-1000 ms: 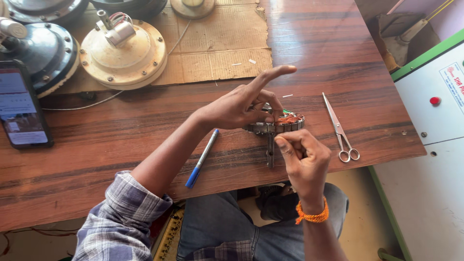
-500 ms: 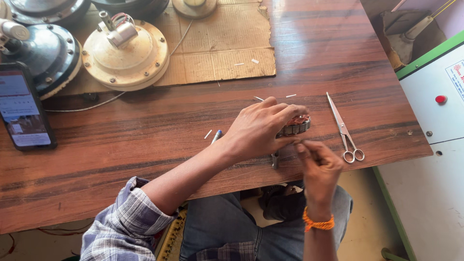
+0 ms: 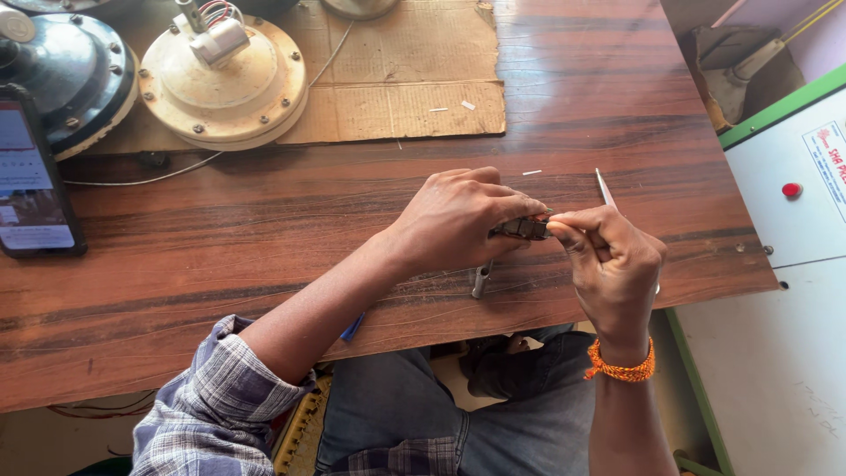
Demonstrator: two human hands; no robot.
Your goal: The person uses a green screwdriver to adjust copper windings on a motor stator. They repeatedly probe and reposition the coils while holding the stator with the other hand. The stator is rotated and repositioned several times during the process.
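My left hand (image 3: pixel 458 216) is closed over a small grey metal part with coloured windings (image 3: pixel 526 229), holding it just above the wooden table (image 3: pixel 264 238). A short metal shaft (image 3: pixel 480 280) pokes out below the hand. My right hand (image 3: pixel 612 256), with an orange thread band on the wrist, pinches the right end of the same part with thumb and fingers. The tip of a pair of scissors (image 3: pixel 604 187) shows behind the right hand; the rest is hidden. A blue pen (image 3: pixel 352 327) peeks out under my left forearm.
A cream round motor housing (image 3: pixel 225 84) and a dark one (image 3: pixel 66 79) sit at the back left on cardboard (image 3: pixel 414 79). A phone (image 3: pixel 31 185) lies at the left edge. A white cabinet with a red button (image 3: pixel 793 189) stands to the right.
My left hand curled from an outstretched finger into a grip over the part. My right hand rose from below it to its right end, covering the scissors. The view has shifted closer.
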